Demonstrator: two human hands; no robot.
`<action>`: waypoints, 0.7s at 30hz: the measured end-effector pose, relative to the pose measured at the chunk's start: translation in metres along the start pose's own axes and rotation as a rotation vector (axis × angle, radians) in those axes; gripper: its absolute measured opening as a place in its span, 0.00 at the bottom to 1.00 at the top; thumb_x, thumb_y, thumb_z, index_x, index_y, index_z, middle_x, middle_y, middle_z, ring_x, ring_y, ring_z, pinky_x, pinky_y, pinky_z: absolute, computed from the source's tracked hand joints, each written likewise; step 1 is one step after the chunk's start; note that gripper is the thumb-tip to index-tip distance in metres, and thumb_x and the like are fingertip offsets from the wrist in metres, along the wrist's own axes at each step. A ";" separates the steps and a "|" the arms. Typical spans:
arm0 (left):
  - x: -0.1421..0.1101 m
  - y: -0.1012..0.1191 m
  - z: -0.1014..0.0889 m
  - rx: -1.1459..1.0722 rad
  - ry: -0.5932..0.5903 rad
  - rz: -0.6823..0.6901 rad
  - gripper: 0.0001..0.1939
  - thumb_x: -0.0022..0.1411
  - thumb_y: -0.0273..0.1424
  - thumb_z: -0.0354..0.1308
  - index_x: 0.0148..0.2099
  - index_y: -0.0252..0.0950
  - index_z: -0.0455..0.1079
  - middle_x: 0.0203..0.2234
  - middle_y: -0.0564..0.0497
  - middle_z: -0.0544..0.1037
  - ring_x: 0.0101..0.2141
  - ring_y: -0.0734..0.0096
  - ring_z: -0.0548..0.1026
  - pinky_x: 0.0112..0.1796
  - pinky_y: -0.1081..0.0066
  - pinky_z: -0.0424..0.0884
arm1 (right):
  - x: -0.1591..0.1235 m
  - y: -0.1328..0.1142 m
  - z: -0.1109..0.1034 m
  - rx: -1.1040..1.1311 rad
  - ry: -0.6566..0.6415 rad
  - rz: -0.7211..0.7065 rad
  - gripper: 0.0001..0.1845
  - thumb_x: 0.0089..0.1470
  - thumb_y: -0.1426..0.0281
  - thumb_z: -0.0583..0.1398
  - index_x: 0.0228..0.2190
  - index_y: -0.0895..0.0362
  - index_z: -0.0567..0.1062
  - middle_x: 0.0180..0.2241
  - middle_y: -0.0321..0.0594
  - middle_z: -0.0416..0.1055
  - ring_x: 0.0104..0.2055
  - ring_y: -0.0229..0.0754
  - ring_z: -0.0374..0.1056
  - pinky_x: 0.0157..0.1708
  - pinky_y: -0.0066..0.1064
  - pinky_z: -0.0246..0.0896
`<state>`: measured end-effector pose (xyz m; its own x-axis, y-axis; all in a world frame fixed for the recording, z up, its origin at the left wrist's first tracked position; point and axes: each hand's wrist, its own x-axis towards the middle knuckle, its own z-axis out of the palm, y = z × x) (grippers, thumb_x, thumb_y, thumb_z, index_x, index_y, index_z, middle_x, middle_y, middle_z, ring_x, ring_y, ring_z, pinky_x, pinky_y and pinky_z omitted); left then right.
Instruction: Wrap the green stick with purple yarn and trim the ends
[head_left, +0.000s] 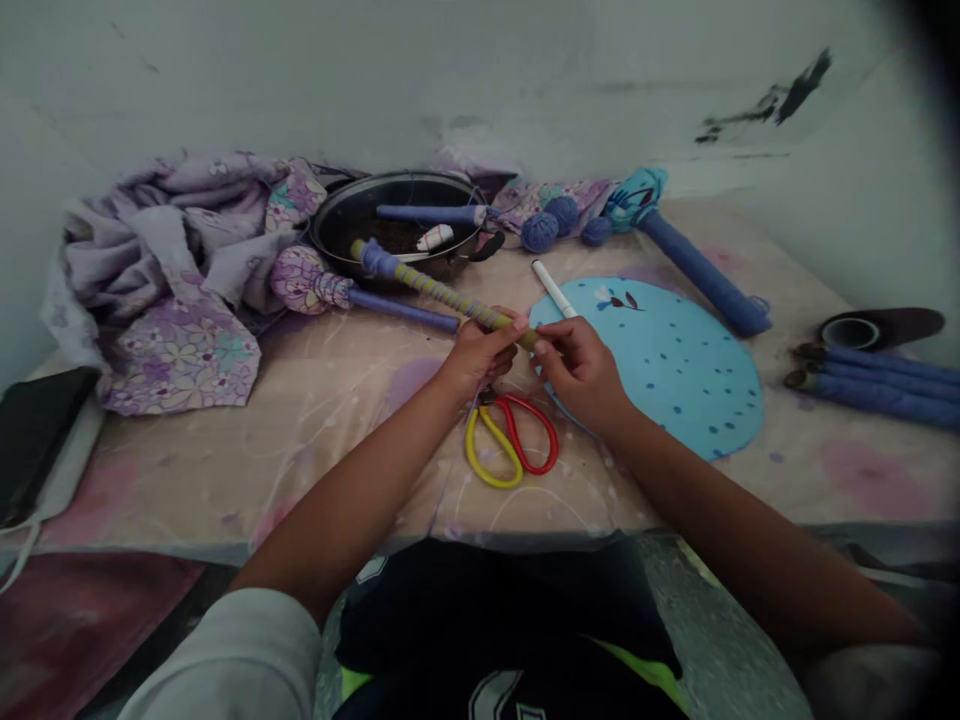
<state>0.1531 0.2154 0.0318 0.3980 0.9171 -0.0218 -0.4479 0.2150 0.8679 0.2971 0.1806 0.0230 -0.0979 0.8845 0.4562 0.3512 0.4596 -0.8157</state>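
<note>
Above the table I hold a greenish-yellow stick [442,292] wound with spaced turns of purple-blue yarn, bunched thicker near its far end [377,260]. My left hand [482,355] is closed around its lower part. The fingertips of my right hand [581,370] pinch the near end. A strand of yarn hangs below my left hand. Right under my hands lie scissors [512,440] with one yellow and one red handle; their blades are mostly hidden. Under my right hand is a light blue rounded cloth piece [675,370] with dark spots, and a white marker [553,287] lies on its edge.
A black pan [330,235] at the back holds a blue-wrapped stick. Beside it are balls of blue yarn [540,232] and a cloth-headed blue stick [705,270]. Left are a heap of floral cloth [180,290] and a dark device [41,440]; right, several blue-wrapped sticks [885,385].
</note>
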 end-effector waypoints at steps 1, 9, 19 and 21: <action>0.000 0.000 0.000 -0.005 -0.005 -0.004 0.21 0.43 0.41 0.67 0.31 0.36 0.61 0.10 0.66 0.54 0.09 0.89 0.48 0.12 0.82 0.41 | 0.001 0.002 -0.001 -0.112 0.023 -0.125 0.08 0.55 0.64 0.57 0.36 0.53 0.68 0.34 0.41 0.69 0.36 0.42 0.68 0.28 0.33 0.68; -0.002 0.003 0.004 0.004 -0.013 -0.002 0.20 0.43 0.40 0.67 0.29 0.36 0.59 0.10 0.65 0.55 0.10 0.89 0.49 0.13 0.82 0.41 | 0.000 0.003 0.001 0.105 -0.054 0.047 0.13 0.60 0.58 0.50 0.42 0.51 0.63 0.31 0.37 0.70 0.26 0.37 0.68 0.22 0.30 0.66; -0.004 0.001 0.003 0.041 -0.044 -0.005 0.20 0.48 0.45 0.63 0.33 0.36 0.63 0.11 0.64 0.54 0.10 0.88 0.49 0.14 0.81 0.40 | 0.002 -0.001 0.000 -0.157 0.077 -0.296 0.05 0.54 0.66 0.58 0.34 0.52 0.68 0.37 0.42 0.69 0.43 0.44 0.67 0.37 0.39 0.68; -0.005 0.001 0.003 0.053 -0.050 0.004 0.20 0.47 0.45 0.63 0.32 0.36 0.62 0.11 0.64 0.55 0.10 0.88 0.49 0.13 0.80 0.40 | 0.002 -0.004 0.001 0.061 0.027 -0.023 0.10 0.56 0.60 0.56 0.35 0.52 0.66 0.35 0.40 0.69 0.35 0.41 0.69 0.28 0.34 0.68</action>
<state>0.1533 0.2103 0.0342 0.4366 0.8996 0.0055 -0.4067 0.1919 0.8932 0.2945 0.1812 0.0268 -0.0797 0.8714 0.4841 0.2914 0.4848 -0.8246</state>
